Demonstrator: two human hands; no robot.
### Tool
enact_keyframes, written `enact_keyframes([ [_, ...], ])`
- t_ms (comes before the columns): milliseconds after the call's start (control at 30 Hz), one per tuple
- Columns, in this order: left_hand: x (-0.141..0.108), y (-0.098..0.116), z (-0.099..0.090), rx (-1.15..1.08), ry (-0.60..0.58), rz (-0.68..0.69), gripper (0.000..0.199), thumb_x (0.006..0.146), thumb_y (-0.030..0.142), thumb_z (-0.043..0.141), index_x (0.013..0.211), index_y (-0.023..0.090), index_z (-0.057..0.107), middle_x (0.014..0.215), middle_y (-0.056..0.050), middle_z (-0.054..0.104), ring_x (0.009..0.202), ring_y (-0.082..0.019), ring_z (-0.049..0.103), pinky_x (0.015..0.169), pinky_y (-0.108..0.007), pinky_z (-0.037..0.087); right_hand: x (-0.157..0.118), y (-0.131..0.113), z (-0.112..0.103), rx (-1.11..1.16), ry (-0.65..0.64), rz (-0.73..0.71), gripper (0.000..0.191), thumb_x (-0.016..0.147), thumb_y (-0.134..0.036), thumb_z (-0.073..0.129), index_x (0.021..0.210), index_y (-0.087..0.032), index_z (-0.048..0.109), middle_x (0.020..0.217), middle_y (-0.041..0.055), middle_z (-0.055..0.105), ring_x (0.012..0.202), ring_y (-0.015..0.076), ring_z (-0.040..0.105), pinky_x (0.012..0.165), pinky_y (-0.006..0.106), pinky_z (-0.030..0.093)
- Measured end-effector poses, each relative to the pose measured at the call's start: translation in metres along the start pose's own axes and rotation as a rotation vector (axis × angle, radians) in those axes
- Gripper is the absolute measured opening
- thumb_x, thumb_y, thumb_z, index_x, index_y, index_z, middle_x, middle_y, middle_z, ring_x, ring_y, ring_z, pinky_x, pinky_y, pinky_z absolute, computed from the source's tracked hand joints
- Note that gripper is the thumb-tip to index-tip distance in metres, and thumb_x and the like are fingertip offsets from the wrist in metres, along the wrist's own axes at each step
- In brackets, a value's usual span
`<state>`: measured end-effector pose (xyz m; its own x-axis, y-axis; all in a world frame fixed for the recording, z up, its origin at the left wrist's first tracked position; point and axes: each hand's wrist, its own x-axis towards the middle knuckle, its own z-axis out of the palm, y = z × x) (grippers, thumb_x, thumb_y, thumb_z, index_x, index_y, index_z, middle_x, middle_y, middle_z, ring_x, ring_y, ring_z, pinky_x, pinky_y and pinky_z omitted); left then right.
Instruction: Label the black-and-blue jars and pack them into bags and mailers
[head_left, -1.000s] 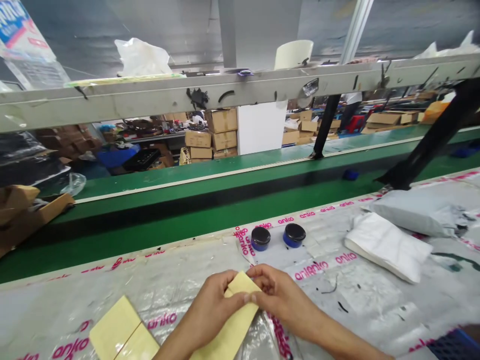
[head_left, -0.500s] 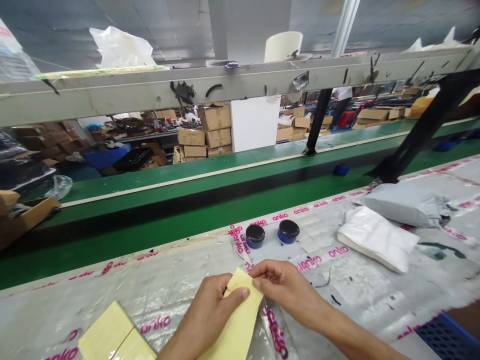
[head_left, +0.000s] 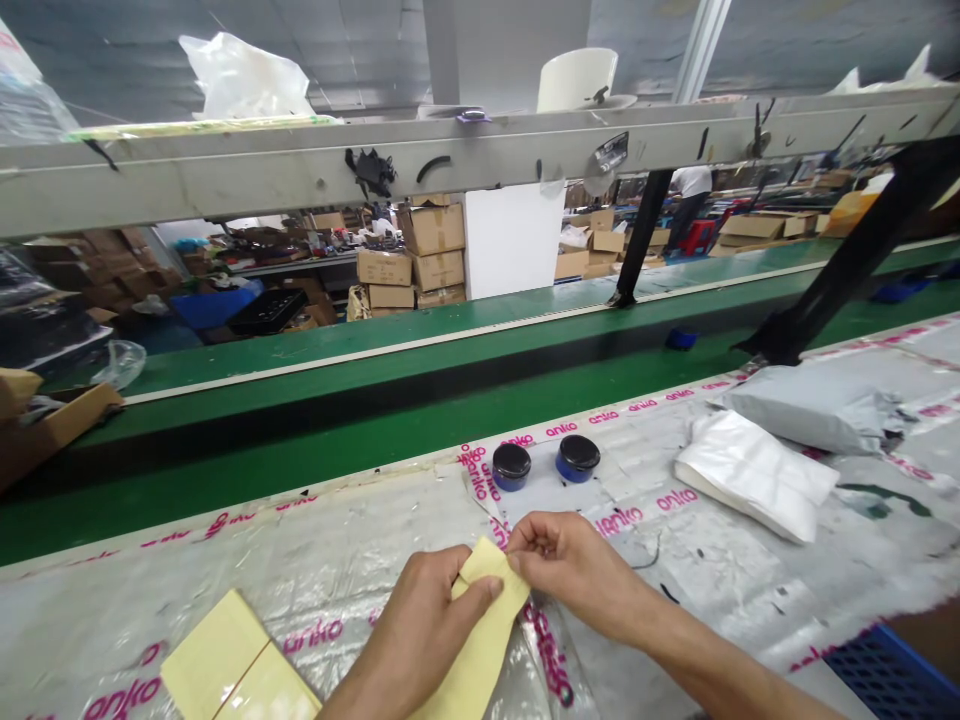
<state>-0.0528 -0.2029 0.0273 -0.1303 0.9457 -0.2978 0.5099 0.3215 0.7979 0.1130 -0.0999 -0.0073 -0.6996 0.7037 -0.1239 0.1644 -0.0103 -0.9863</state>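
My left hand [head_left: 430,622] is closed on a pale yellow paper piece [head_left: 480,640], thumb on its face near the top. The far end of the paper looks folded over, with a crease beside the thumb. My right hand [head_left: 566,568] pinches the upper right edge of the same paper, fingers curled. Left of my hands lies a pile of similar yellow paper [head_left: 225,655] with a dark line across it. Beyond my hands stand two round containers, one a blue tub with a black lid [head_left: 511,467], the other a matching tub [head_left: 577,458] to its right.
The worktop is covered in plastic film [head_left: 360,560] printed in pink. At right lie a white folded packet [head_left: 757,475] and a grey plastic bag [head_left: 817,408]. A green conveyor belt [head_left: 337,415] runs behind, below a grey rail [head_left: 285,175]. A blue crate [head_left: 892,670] is at lower right.
The yellow paper now bends more, its right edge curving. My right hand keeps its pinch and has shifted very slightly. The camera view has tilted a little.
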Motion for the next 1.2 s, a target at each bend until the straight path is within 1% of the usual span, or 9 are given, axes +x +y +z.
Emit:
enact_keyframes([
  [233,0.001,0.005,0.004,0.157,0.093,0.009,0.029,0.086,0.036,0.051,0.063,0.021,0.04,0.061,0.004,0.047,0.06,-0.014,0.044,0.056,-0.026,0.026,-0.004,-0.008,0.002,-0.116,0.005,-0.017,0.01,0.08,-0.015,0.058,0.078,-0.017,0.067,0.071,0.0,0.068,0.065,0.0138,0.058,0.057,0.023,0.041],
  [367,0.002,0.006,0.006,0.29,0.156,0.0,0.025,0.081,0.031,0.051,0.061,0.022,0.039,0.059,0.004,0.049,0.059,-0.015,0.045,0.057,-0.028,0.024,-0.006,-0.009,0.003,-0.196,0.035,-0.034,0.011,0.079,-0.013,0.057,0.075,-0.018,0.066,0.07,-0.0005,0.068,0.065,0.0133,0.057,0.057,0.022,0.04],
  [533,0.002,0.008,0.009,0.438,0.183,0.008,0.022,0.079,0.03,0.05,0.062,0.022,0.038,0.06,0.002,0.053,0.057,-0.016,0.046,0.058,-0.03,0.022,-0.007,-0.009,0.003,-0.219,0.037,-0.032,0.015,0.076,-0.01,0.054,0.076,-0.018,0.067,0.071,-0.0009,0.069,0.066,0.013,0.058,0.058,0.022,0.04],
  [667,0.003,0.007,0.011,0.432,0.202,0.025,0.02,0.078,0.028,0.051,0.063,0.022,0.039,0.06,0.002,0.053,0.058,-0.016,0.045,0.058,-0.029,0.022,-0.005,-0.007,0.001,-0.16,0.019,-0.019,0.013,0.077,-0.012,0.055,0.076,-0.018,0.066,0.073,-0.0007,0.068,0.068,0.0132,0.057,0.059,0.022,0.041],
  [800,0.005,0.003,0.012,0.305,0.202,0.022,0.027,0.081,0.036,0.055,0.064,0.023,0.04,0.061,0.003,0.051,0.062,-0.016,0.045,0.058,-0.028,0.024,-0.004,-0.005,0.001,-0.128,-0.01,-0.008,0.013,0.078,-0.011,0.054,0.077,-0.017,0.066,0.073,-0.0002,0.068,0.069,0.0138,0.058,0.061,0.023,0.043],
  [900,0.008,0.001,0.015,0.247,0.184,0.019,0.029,0.084,0.036,0.052,0.062,0.023,0.038,0.059,0.004,0.048,0.058,-0.014,0.044,0.056,-0.028,0.024,-0.005,-0.007,0.001,-0.156,-0.021,-0.007,0.012,0.078,-0.012,0.055,0.076,-0.017,0.067,0.073,0.0005,0.069,0.069,0.0143,0.059,0.061,0.023,0.043],
  [967,0.01,0.0,0.017,0.27,0.197,0.025,0.028,0.083,0.034,0.052,0.062,0.023,0.038,0.058,0.004,0.048,0.057,-0.014,0.044,0.055,-0.028,0.022,-0.005,-0.01,0.002,-0.213,-0.01,-0.017,0.013,0.078,-0.012,0.056,0.076,-0.017,0.067,0.073,0.0007,0.07,0.069,0.0146,0.06,0.061,0.024,0.043],
  [1067,0.011,0.0,0.019,0.363,0.235,0.02,0.026,0.082,0.03,0.051,0.06,0.023,0.038,0.057,0.002,0.05,0.057,-0.015,0.046,0.056,-0.029,0.021,-0.007,-0.014,0.003,-0.32,0.018,-0.048,0.016,0.077,-0.01,0.055,0.076,-0.018,0.069,0.073,0.0001,0.071,0.068,0.0147,0.061,0.061,0.024,0.042],
  [1200,0.01,0.002,0.02,0.52,0.292,0.031,0.02,0.082,0.027,0.049,0.063,0.022,0.044,0.061,-0.002,0.061,0.058,-0.019,0.055,0.058,-0.03,0.021,-0.007,-0.017,0.007,-0.378,0.059,-0.053,0.016,0.075,-0.01,0.056,0.074,-0.019,0.069,0.07,-0.0003,0.07,0.065,0.0148,0.06,0.058,0.024,0.04],
])
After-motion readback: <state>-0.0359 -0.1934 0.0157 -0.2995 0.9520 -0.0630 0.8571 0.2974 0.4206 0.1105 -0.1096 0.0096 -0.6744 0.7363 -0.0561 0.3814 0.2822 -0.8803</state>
